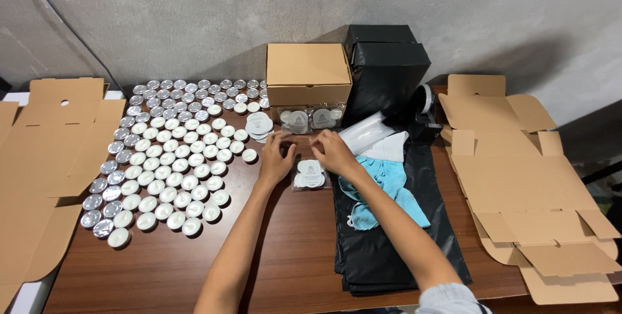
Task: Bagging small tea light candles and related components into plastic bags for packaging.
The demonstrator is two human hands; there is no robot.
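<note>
A dark brown wooden table (291,255) stands against a grey concrete wall (194,16). Nearest to the person, just below the right hand (334,151), lies a clear plastic packet (309,176) with a white round label inside; it lies flat. Both hands are together above it, the left hand (276,157) and the right pinching a thin transparent sleeve (291,138) between the fingertips. The sleeve is almost invisible, and its long axis runs from left to right between the two hands. Right of the right hand are a light blue cloth (389,187) and a black plastic sheet (395,249). Left of the left hand are rows of white tea-light candles (168,158). Beyond the hands stand more packets (311,118) and a closed cardboard box (308,73).
</note>
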